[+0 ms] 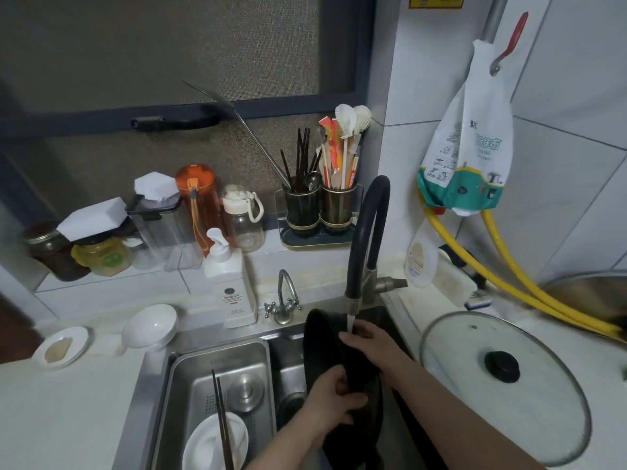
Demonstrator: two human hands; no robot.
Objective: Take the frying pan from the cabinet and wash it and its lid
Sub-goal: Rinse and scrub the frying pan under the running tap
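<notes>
The black frying pan (322,347) stands tilted on edge in the sink (291,371), under the black faucet (368,232). Water runs from the spout onto the pan and my right hand. My left hand (334,398) grips the pan's near rim from the left. My right hand (368,340) lies inside the pan with its fingers spread on the surface; I cannot tell if it holds a cloth. The glass lid (475,401) with a black knob lies flat on the counter to the right of the sink.
A steel drain basket (190,378) on the sink's left holds a white bowl, chopsticks and a small steel lid. A soap bottle (230,283), a small tap (283,300), two white dishes, jars and utensil holders line the back. Yellow hoses (515,286) run at right.
</notes>
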